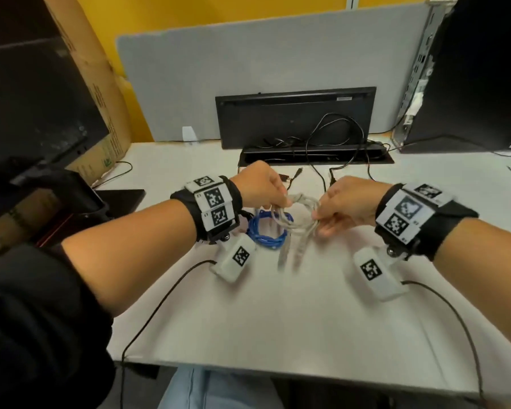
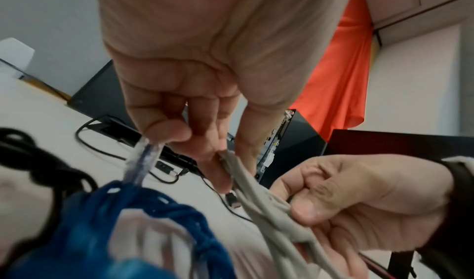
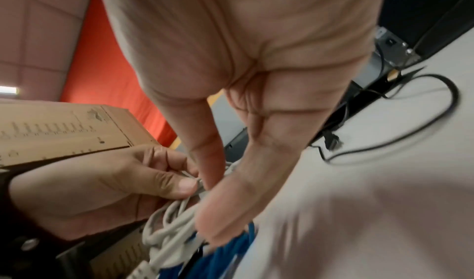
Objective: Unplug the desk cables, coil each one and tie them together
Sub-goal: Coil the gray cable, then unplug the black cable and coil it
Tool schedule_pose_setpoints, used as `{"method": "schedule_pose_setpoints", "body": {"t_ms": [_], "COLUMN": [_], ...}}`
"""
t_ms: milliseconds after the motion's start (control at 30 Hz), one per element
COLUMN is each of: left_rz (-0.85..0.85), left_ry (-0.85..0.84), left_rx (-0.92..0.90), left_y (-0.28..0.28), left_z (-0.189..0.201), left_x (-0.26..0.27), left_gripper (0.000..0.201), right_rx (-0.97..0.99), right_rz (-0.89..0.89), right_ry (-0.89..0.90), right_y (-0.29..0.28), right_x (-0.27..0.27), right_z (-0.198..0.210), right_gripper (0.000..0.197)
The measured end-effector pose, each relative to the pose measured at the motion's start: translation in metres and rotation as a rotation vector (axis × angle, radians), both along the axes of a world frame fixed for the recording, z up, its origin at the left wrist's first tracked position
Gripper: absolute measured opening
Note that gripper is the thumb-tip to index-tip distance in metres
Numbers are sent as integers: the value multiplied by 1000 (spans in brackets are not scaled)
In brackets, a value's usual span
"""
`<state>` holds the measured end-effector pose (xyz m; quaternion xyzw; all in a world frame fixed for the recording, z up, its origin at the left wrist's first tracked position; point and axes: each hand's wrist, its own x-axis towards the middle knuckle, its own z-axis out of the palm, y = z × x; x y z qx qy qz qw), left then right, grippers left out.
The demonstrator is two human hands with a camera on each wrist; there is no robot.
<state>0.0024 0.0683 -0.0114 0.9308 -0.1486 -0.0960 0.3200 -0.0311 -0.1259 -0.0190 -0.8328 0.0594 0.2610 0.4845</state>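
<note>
A coiled grey cable (image 1: 303, 215) hangs between both hands above the white desk (image 1: 278, 305), its two plug ends dangling. My left hand (image 1: 278, 199) pinches the coil's left side, and in the left wrist view the left hand (image 2: 205, 151) holds the grey cable (image 2: 261, 202) at its fingertips. My right hand (image 1: 319, 222) grips the coil's right side; the right hand (image 3: 207, 192) presses thumb and finger on the grey cable (image 3: 169, 222). A coiled blue cable (image 1: 266, 231) sits just below the left hand. Its clear plug (image 2: 143, 161) reaches up to my left fingers.
Loose black cables (image 1: 337, 137) run from an open cable tray (image 1: 316, 157) at the desk's back, below a black panel (image 1: 295, 116). A computer tower (image 1: 469, 84) stands at the right. At the left are a cardboard box (image 1: 95, 93) and dark equipment (image 1: 27, 113).
</note>
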Motion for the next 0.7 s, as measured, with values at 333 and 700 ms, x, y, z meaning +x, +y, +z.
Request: {"method": "schedule_pose_setpoints", "body": {"t_ms": [333, 700], "left_rz": [-114, -111], "left_ry": [-152, -178], "left_rx": [282, 387], "left_y": [5, 1], "left_z": [-7, 19], "left_x": [1, 57], "left_gripper": [22, 20], "right_rx": [-298, -894], "right_rz": [47, 522], "right_ry": [-148, -526], "right_y": [12, 54], "right_x": [16, 78], "right_z": [2, -3], "right_gripper": [16, 58]}}
